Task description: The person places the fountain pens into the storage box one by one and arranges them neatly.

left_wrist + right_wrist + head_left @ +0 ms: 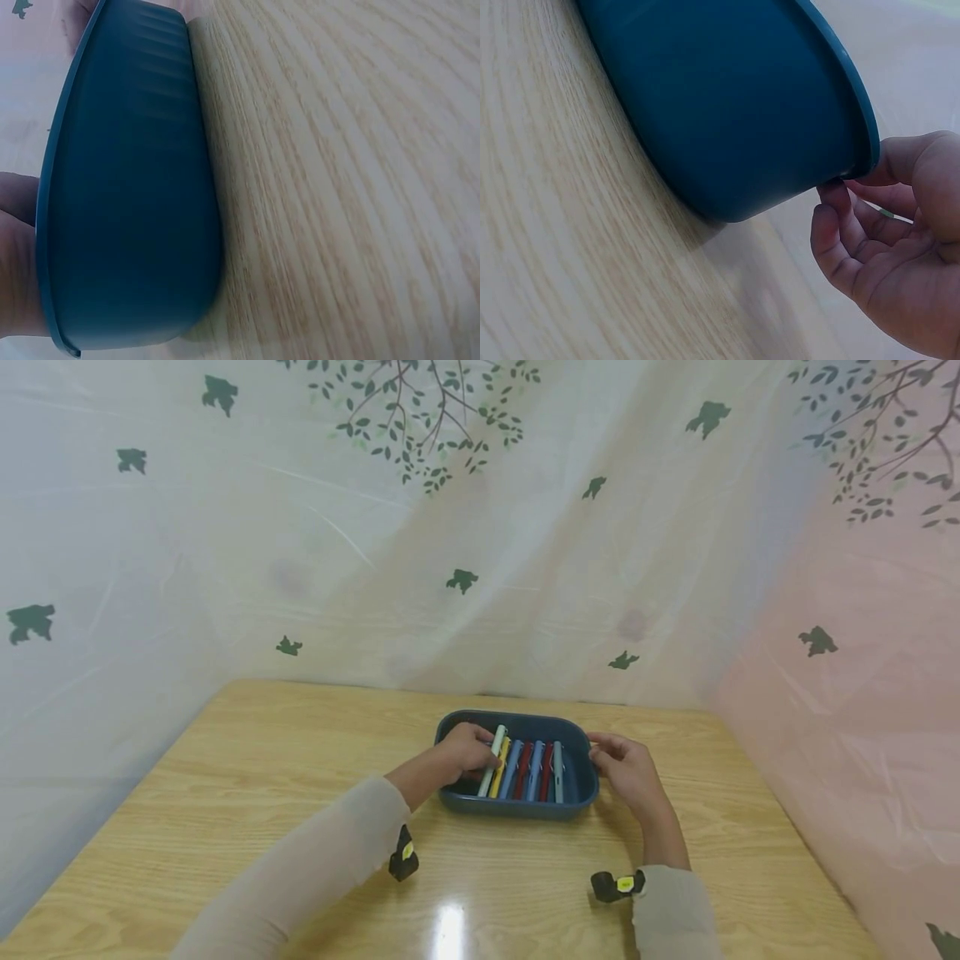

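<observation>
A dark blue plastic tub (517, 810) with rounded corners stands on the table. Several pens lie side by side in it: a yellow one (495, 783), blue ones (534, 772), red ones (546, 772) and a grey-blue one (558, 777) at the right end. My left hand (467, 750) reaches over the left side and holds a pale whitish pen (498, 740) at the row's left end. The tub's wall (127, 187) hides its fingers in the left wrist view. My right hand (907, 247) pinches the tub's rim at the right end.
The wooden table (315, 727) extends around the tub. Behind it and at both sides hangs a pale curtain (525, 635) printed with leaves and birds. Each wrist carries a small black camera (403, 856).
</observation>
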`<state>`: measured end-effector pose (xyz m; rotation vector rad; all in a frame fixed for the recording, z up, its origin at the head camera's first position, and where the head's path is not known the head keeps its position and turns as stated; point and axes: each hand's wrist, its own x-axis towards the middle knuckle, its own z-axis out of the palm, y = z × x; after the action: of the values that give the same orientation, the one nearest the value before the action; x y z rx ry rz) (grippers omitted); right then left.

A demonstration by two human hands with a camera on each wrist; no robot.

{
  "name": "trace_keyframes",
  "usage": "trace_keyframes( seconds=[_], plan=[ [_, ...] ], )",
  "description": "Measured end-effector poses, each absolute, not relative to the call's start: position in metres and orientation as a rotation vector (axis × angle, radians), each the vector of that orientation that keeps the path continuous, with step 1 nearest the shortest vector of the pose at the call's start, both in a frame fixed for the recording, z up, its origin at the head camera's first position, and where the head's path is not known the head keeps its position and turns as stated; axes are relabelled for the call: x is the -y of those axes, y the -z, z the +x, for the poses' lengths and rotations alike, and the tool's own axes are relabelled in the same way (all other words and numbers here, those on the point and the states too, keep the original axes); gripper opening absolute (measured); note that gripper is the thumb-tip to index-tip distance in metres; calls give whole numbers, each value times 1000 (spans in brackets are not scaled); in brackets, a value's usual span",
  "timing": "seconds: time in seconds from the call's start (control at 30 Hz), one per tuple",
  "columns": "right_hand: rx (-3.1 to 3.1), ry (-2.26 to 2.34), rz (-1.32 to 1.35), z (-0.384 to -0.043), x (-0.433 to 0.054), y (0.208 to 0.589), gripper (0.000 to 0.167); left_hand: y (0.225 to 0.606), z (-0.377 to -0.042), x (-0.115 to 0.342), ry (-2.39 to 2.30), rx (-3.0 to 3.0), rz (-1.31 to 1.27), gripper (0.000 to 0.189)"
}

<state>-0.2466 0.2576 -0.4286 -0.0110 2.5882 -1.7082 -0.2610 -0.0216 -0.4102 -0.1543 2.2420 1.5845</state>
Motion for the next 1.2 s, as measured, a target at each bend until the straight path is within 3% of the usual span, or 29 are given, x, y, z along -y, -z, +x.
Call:
trace_keyframes(
  seconds=[1.2],
  plan=[
    [-2588,1702,-2,-247,-257,429,35,422,-260,14,-1391,-2497,-184,40]
  ],
)
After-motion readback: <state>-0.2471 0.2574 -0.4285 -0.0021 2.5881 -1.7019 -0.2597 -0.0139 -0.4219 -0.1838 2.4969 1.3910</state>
